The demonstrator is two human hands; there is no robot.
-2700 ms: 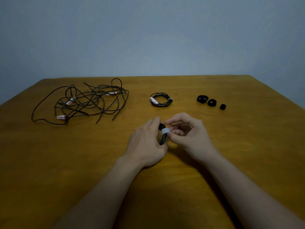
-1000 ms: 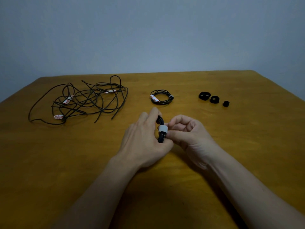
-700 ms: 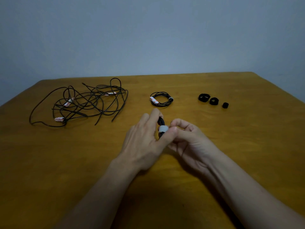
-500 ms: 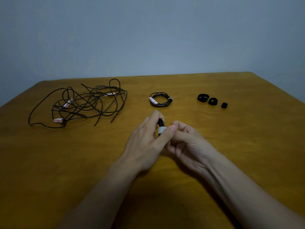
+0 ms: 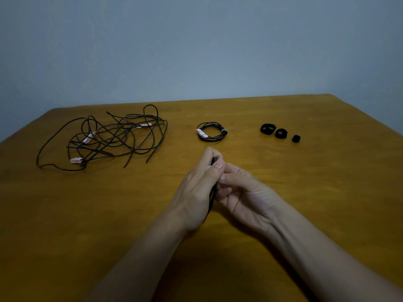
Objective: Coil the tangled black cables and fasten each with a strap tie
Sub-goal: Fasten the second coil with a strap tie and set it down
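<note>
While the left hand (image 5: 195,194) and right hand (image 5: 245,194) grip the coiled cable (image 5: 210,201) at mid-counter, the pale strap tie (image 5: 208,168) appears nearly fastened. Next move: set it beside the finished coil (image 5: 210,132), then free another from the tangle (image 5: 104,138) far left.

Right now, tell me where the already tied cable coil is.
In the head view the tied coil lies on the table, toward its far edge, between the tangled cables on its left and the black strap ties on its right.
</note>
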